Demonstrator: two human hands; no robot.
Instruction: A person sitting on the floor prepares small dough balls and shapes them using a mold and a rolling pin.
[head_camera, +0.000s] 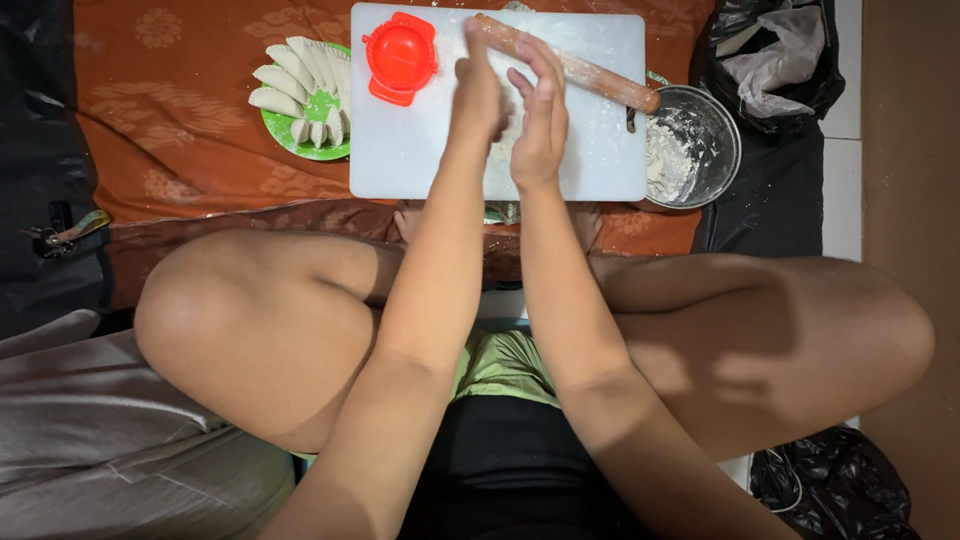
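Observation:
My left hand (477, 92) and my right hand (541, 115) are pressed close together over the floured white cutting board (400, 150). A pale lump of dough (508, 132) shows between the palms; both hands close on it. A wooden rolling pin (590, 72) lies diagonally across the board's far right, just beyond my right fingertips. A red hinged dumpling press (400, 57) sits shut on the board, left of my left hand.
A green plate (318, 106) with several folded white dumplings stands left of the board on an orange patterned cloth (180, 110). A metal bowl (712, 130) with flour sits at the right. Black bags (770, 60) lie beyond it. My crossed legs fill the foreground.

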